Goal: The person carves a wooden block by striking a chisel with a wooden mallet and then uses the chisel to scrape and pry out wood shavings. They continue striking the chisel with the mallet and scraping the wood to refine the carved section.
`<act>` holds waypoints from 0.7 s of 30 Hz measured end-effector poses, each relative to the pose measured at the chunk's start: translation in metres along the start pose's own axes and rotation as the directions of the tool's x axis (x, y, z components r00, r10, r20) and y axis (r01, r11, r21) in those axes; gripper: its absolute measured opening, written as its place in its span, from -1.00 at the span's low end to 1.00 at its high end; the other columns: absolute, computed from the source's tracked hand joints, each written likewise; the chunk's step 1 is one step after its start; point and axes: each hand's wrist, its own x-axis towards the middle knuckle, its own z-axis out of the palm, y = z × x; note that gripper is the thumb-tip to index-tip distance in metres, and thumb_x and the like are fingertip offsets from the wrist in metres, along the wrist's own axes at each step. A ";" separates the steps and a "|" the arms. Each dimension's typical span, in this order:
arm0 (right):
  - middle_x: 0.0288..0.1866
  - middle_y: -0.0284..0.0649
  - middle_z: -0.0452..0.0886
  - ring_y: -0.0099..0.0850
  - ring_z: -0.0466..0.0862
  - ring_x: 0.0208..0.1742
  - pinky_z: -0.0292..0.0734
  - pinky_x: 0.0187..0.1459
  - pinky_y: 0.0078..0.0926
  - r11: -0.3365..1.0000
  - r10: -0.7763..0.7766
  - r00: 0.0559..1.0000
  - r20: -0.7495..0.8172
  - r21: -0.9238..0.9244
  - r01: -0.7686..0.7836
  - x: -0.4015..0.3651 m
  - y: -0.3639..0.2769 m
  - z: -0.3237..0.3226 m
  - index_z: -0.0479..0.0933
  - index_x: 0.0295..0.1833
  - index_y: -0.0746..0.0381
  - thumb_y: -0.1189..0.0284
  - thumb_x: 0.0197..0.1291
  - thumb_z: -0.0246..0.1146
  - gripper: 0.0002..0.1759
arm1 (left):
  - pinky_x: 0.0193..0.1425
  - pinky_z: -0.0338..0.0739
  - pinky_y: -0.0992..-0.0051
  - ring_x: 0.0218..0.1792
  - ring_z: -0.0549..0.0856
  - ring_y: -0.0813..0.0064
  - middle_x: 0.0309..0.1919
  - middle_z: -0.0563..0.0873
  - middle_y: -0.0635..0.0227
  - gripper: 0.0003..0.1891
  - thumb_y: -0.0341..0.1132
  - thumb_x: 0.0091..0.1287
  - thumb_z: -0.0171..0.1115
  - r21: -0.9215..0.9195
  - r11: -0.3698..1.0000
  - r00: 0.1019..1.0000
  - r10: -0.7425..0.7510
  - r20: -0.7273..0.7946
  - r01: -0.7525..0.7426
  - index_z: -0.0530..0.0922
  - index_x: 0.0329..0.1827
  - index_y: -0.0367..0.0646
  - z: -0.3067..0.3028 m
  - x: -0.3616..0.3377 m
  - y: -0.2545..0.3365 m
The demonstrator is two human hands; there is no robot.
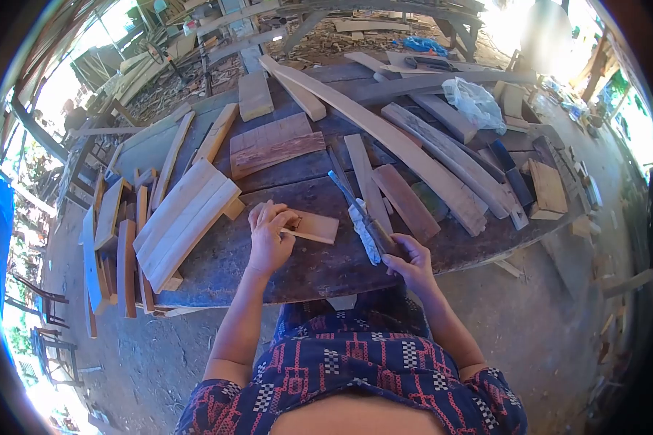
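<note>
My left hand (270, 235) is closed at the left end of a small flat wooden block (318, 226) lying on the dark workbench (283, 272). Its curled fingers cover that end of the block. On the right, my right hand (411, 262) grips the brown handle of a chisel (376, 226), thumb and fingers around the handle's lower end. The long narrow blade points up and to the left, away from me. A crumpled white cloth or paper (363, 235) lies beside the chisel, partly under it.
Joined pale boards (185, 225) and several wood pieces crowd the left. A thick reddish-edged block (276, 145) sits at centre. Long planks (384, 138), a reddish board (406, 203) and a plastic bag (475, 105) lie right. Wood scraps litter the floor behind.
</note>
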 end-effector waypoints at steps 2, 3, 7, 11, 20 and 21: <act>-0.26 -0.30 0.60 -0.65 0.53 -0.44 0.47 -0.40 -0.68 1.000 0.005 1.000 -0.013 -0.008 -0.005 -0.001 -0.001 0.001 0.47 0.14 0.34 0.49 0.09 0.37 -0.52 | 0.40 0.21 0.12 0.26 0.42 0.03 0.01 0.60 0.21 -0.67 -0.56 -0.10 0.17 -0.213 0.975 0.986 0.090 0.139 -0.059 0.63 -0.20 -0.15 -0.003 0.003 -0.015; -0.26 -0.30 0.60 -0.65 0.53 -0.44 0.47 -0.40 -0.68 1.000 0.007 1.000 -0.004 -0.009 -0.008 0.000 -0.001 0.001 0.47 0.14 0.34 0.49 0.09 0.37 -0.52 | 0.40 0.21 0.12 0.26 0.42 0.03 0.01 0.60 0.21 -0.67 -0.56 -0.10 0.17 -0.209 0.977 0.987 0.082 0.136 -0.052 0.63 -0.20 -0.15 -0.004 0.007 -0.023; -0.27 -0.30 0.60 -0.65 0.54 -0.45 0.47 -0.40 -0.68 1.000 0.022 0.999 -0.026 -0.014 -0.022 -0.001 -0.002 0.003 0.46 0.15 0.34 0.49 0.08 0.38 -0.51 | 0.41 0.17 0.05 0.26 0.42 0.04 0.01 0.59 0.23 -0.72 -0.51 -0.07 0.20 -0.358 0.933 0.974 0.106 0.200 -0.028 0.61 -0.22 -0.15 -0.006 0.010 -0.031; -0.27 -0.30 0.60 -0.64 0.55 -0.44 0.47 -0.40 -0.68 1.000 0.011 0.999 -0.042 -0.028 -0.013 -0.001 0.000 0.002 0.46 0.15 0.35 0.48 0.07 0.38 -0.50 | 0.40 0.20 0.08 0.29 0.39 0.00 0.16 0.50 0.11 -0.48 -0.39 -0.02 0.34 -0.200 0.966 0.981 -0.180 -0.071 0.163 0.51 0.10 -0.13 -0.004 -0.006 -0.002; -0.31 -0.26 0.62 -0.61 0.57 -0.52 0.43 -0.47 -0.67 0.999 -0.039 0.998 -0.045 -0.035 0.037 0.002 0.002 0.003 0.45 0.15 0.41 0.54 0.08 0.34 -0.52 | 0.49 0.07 0.19 0.42 0.18 -0.10 0.39 0.18 -0.17 0.22 0.02 -0.11 0.53 -0.019 0.905 0.903 -0.421 0.091 0.424 -0.10 0.51 -0.23 0.027 -0.035 0.034; -0.31 -0.26 0.62 -0.61 0.57 -0.52 0.43 -0.47 -0.67 0.999 -0.023 0.999 -0.039 -0.042 0.021 0.002 0.003 0.003 0.45 0.15 0.41 0.54 0.08 0.34 -0.52 | 0.48 0.05 0.13 0.43 0.16 -0.08 0.40 0.16 -0.16 0.22 0.03 -0.11 0.51 -0.081 0.917 0.916 -0.380 0.128 0.391 -0.11 0.52 -0.22 0.027 -0.032 0.027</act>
